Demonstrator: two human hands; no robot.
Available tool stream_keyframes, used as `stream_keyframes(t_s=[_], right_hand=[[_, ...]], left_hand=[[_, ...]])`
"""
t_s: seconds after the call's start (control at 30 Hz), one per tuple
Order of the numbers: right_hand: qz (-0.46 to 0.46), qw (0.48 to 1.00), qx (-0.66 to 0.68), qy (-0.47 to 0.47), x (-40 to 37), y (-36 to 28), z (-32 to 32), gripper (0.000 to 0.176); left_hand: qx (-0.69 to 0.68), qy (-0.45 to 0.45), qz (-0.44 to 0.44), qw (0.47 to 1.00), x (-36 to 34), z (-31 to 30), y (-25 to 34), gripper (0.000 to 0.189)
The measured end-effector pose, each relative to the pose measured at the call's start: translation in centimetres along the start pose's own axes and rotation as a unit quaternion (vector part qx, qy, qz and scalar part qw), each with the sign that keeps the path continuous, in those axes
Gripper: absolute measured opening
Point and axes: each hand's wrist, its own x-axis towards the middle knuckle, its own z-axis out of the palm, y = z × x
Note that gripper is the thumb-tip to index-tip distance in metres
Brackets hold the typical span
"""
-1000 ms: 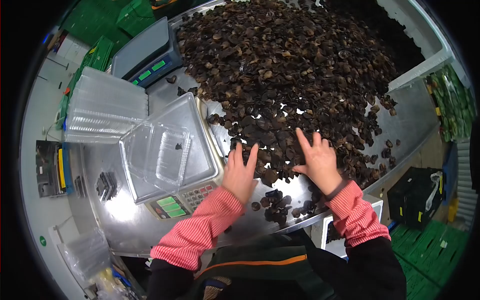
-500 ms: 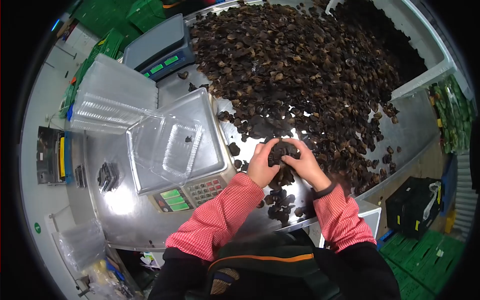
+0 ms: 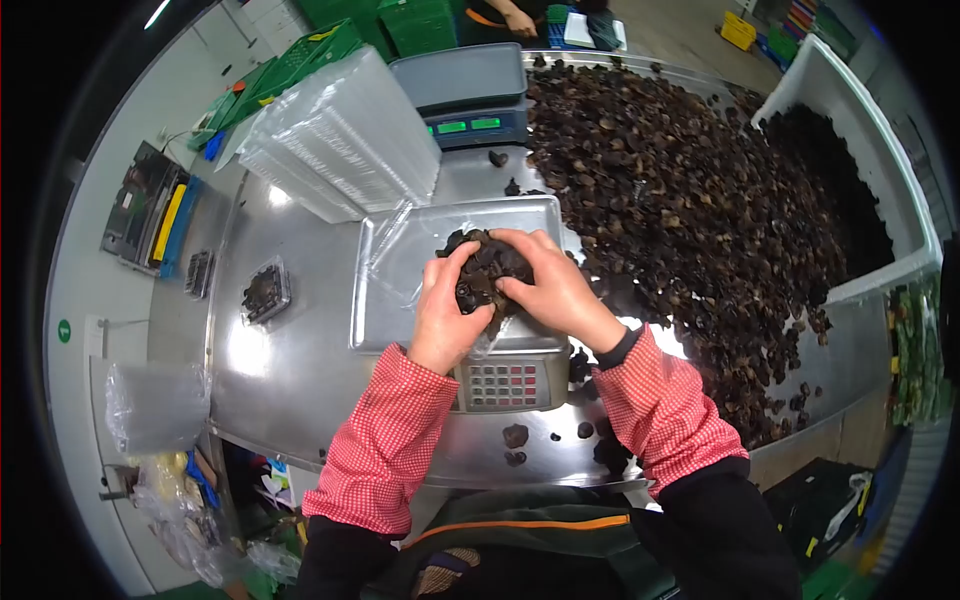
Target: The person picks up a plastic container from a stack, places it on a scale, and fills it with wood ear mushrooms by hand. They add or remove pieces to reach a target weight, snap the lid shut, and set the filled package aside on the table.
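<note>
My left hand and my right hand are cupped round a clump of dark brown mushroom-like pieces. They hold it over the metal pan of the near scale. Part of a clear plastic tray shows on the pan, mostly hidden by my hands and the clump. The scale's keypad is just below my hands. To the right spreads a large heap of the same dark pieces.
A stack of clear trays stands behind the pan, beside a second scale. Two filled trays lie at the left. A white bin holds dark pieces at the right. Another person's hand shows beyond the table.
Both hands have moved from the table beside the heap to above the scale pan, carrying the clump. The view has turned left, and the other person's hand has come into sight.
</note>
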Motion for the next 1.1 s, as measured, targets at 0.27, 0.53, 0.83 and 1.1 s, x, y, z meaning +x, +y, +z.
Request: stream_keyframes(t_s=[0.27,0.53,0.83,1.1], right_hand=[[-0.034,0.993,-0.116,0.016,0.6,1.1,1.8,0.051],[0.209,0.938,0.275,0.023,-3.1,0.7,-3.8,0.043],[0.266,0.914,0.300,0.071,-8.2,1.5,-9.4,0.042],[0.275,0.917,0.280,0.070,-8.7,2.2,-11.3,0.041]], left_hand=[[0.108,0.012,0.025,0.994,-1.1,-1.4,-1.7,0.078],[0.017,0.089,-0.094,0.991,-3.1,-6.5,-1.2,0.055],[-0.141,0.108,-0.201,0.963,-7.1,-10.1,-6.1,0.039],[-0.413,0.137,-0.339,0.834,-4.5,-10.3,-6.8,0.072]])
